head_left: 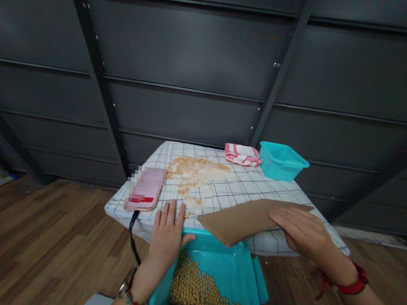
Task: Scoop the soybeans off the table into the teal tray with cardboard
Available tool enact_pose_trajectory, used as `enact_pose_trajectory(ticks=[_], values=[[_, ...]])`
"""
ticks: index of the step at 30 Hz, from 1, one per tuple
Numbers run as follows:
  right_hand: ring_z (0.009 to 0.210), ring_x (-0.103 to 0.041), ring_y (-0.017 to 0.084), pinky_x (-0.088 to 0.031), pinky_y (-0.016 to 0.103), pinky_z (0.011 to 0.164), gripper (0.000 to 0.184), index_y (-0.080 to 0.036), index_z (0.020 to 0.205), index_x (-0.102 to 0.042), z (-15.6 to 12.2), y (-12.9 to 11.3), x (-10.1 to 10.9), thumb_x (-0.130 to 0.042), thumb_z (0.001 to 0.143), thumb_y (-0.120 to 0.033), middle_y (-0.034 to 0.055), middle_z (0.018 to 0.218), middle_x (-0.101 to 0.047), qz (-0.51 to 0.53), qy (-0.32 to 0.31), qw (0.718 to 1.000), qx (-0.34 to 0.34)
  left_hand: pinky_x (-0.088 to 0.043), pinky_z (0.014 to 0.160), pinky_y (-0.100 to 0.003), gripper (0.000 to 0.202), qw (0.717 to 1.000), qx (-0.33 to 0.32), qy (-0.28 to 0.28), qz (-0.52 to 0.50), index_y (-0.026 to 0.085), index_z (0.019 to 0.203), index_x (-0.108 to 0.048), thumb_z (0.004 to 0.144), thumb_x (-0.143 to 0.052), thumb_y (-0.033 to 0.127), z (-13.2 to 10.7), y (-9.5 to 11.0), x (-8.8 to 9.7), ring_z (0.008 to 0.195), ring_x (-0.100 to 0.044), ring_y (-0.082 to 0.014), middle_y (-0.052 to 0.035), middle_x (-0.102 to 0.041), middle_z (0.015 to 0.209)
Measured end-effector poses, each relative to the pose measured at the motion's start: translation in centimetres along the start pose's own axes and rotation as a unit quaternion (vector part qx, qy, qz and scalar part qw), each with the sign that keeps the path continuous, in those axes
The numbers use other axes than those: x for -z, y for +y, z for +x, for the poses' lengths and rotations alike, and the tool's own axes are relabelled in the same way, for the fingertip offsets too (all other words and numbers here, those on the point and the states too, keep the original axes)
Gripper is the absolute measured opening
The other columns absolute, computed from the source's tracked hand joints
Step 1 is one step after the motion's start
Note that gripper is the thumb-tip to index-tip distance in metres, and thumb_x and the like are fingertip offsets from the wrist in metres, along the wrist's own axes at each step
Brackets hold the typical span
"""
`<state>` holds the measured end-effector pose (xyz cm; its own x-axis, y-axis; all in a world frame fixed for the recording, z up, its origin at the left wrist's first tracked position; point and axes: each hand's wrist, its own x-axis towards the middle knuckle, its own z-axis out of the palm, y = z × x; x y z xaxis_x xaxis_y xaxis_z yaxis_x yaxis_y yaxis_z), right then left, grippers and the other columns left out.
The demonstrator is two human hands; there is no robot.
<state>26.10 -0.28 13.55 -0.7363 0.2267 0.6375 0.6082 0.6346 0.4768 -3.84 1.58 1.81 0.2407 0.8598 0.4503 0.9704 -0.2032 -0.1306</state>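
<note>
My right hand (pixel 300 229) grips a flat piece of brown cardboard (pixel 241 220) by its right part. The sheet is tilted, its near left corner over the rim of a turquoise plastic bin (pixel 226 269). Round yellowish beans (pixel 201 288) cover the near part of the bin's floor. My left hand (pixel 168 237) lies palm down with fingers stretched at the cloth's front edge, its thumb by the bin's rim. Beyond the fingertips, yellow grains (pixel 187 166) and finer white grains (pixel 206 175) are spread on the checked cloth (pixel 247 185).
A pink phone-like case (pixel 147 190) with a black strap (pixel 132 238) lies at the table's left. At the back right are a folded pink-and-white striped cloth (pixel 242 155) and a second turquoise bin (pixel 280 163). A dark panelled wall (pixel 193 52) rises behind the table.
</note>
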Motion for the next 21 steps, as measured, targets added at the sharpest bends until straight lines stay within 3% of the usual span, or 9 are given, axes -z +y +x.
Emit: enact_pose_trajectory(ticks=[4, 11, 21], values=[[0.073, -0.065, 0.014, -0.055, 0.027, 0.065, 0.038, -0.020, 0.102, -0.056, -0.2, 0.1, -0.4, -0.036, 0.076, 0.000, 0.0029, 0.080, -0.069, -0.009, -0.007, 1.000, -0.002, -0.037, 0.094, -0.052, 0.073, 1.000, -0.001, 0.016, -0.002, 0.012, 0.129, -0.039, 0.075, -0.039, 0.062, -0.1, 0.0, -0.3, 0.121, -0.041, -0.0341, -0.0222, -0.043, 0.132], [0.077, -0.065, 0.015, -0.055, 0.028, 0.068, 0.037, -0.016, 0.099, -0.056, 1.0, -0.1, -1.6, -0.037, 0.073, 0.002, 0.0052, 0.081, -0.069, -0.005, 0.034, 0.999, 0.005, -0.036, 0.097, -0.048, 0.072, 0.999, 0.007, 0.030, -0.020, 0.006, 0.130, -0.036, 0.079, -0.036, 0.057, -0.3, 0.1, -0.6, 0.122, -0.039, -0.0327, -0.0222, -0.044, 0.132], [0.080, -0.064, 0.015, -0.054, 0.030, 0.071, 0.033, -0.015, 0.096, -0.057, 1.3, 0.0, -2.6, -0.036, 0.076, 0.002, 0.0060, 0.083, -0.069, 0.056, 0.025, 0.998, 0.028, -0.035, 0.098, -0.049, 0.073, 1.000, 0.009, -0.005, -0.007, 0.004, 0.131, -0.033, 0.077, -0.044, 0.053, -0.1, 0.8, -0.3, 0.124, -0.037, -0.0329, -0.0227, -0.040, 0.134]])
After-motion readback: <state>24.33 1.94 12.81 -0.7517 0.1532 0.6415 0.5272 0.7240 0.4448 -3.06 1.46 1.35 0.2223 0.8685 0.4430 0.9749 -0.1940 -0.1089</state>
